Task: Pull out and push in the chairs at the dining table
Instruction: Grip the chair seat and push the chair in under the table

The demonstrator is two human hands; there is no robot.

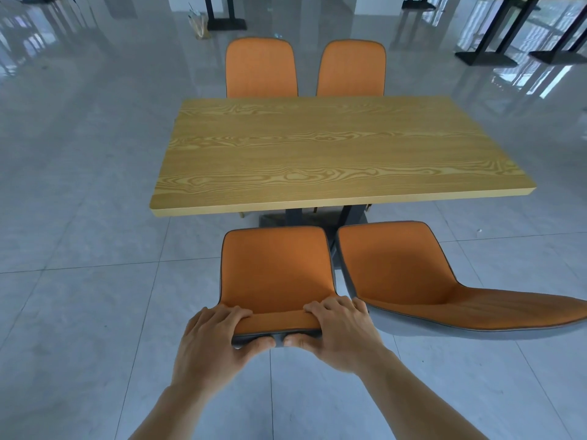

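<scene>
The one camera sits on my head, looking forward and down, close over my hands, out across the table [333, 147].

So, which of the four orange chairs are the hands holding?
The near left chair: left hand and right hand grip the top of its backrest. The other three are untouched.

Floor [79, 185]: large glossy grey tiles are laid throughout; window light is reflected in them at the far left and far right.
Black pedestal base [226, 23]: set on the floor at the far side, centre-left; only its post and flat foot are seen.
Black table frames [495, 42]: grouped at the far right, with flat feet resting on the tiles.
Clear container [198, 25]: stood on the floor just left of the pedestal base; its contents cannot be made out.
</scene>
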